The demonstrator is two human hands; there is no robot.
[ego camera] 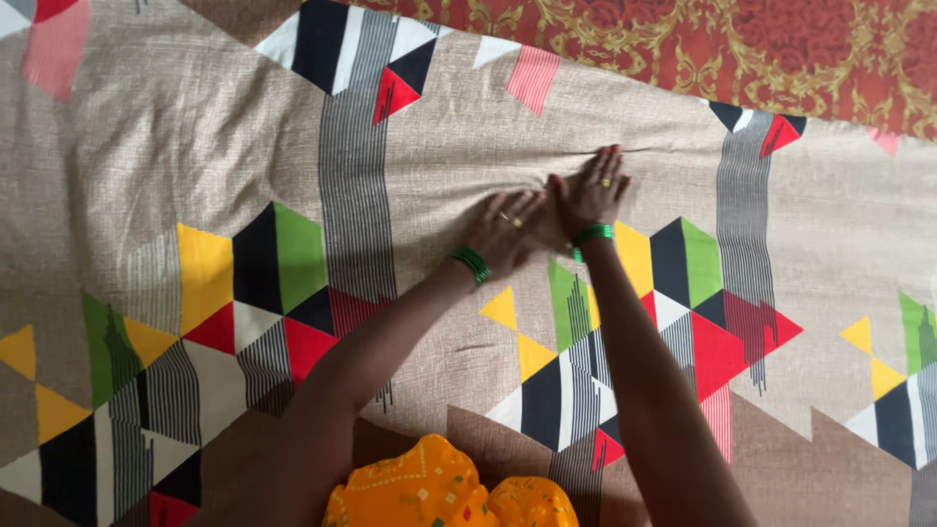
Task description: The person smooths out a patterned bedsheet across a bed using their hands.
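Cloth (176, 146) fills most of the frame, over a red carpet (781, 49) at upper right; it looks light, soft, easily creased, best gripped at an edge. Left hand (508, 229) and right hand (590, 190) press flat at centre, fingers spread, gripping nothing

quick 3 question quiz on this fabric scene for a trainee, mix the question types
1. True or false: both hands lie flat on the beige patterned cloth.
2. What is worn on each wrist? A) watches B) green bangles C) nothing
3. What lies beyond the cloth's far edge?

Key
1. True: the left hand and right hand press palm-down side by side, beside a small crease.
2. B: green bangles.
3. A red and gold patterned surface.
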